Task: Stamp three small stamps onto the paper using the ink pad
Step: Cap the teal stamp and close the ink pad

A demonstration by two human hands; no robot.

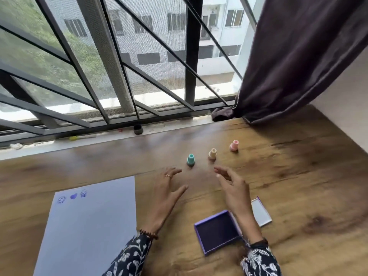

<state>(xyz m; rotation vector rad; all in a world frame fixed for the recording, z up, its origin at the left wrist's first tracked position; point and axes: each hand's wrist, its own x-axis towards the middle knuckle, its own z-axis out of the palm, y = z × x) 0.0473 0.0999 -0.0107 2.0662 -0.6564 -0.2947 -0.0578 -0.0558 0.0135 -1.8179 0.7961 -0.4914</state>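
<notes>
Three small stamps stand upright in a slanted row on the wooden table: a teal stamp (190,159), a yellow stamp (212,153) and a pink stamp (234,145). The white paper (89,226) lies at the left with three blue prints near its top left corner. An open purple ink pad (216,232) sits at the lower middle, its lid (261,212) hinged to the right. My left hand (166,193) hovers open just below the teal stamp. My right hand (234,188) hovers open below the yellow stamp, above the ink pad. Neither hand holds anything.
A barred window with a sill (111,134) runs along the table's far edge; a small dark cup (137,129) and bits of clutter sit on the sill. A dark curtain (288,62) hangs at the far right, touching the table.
</notes>
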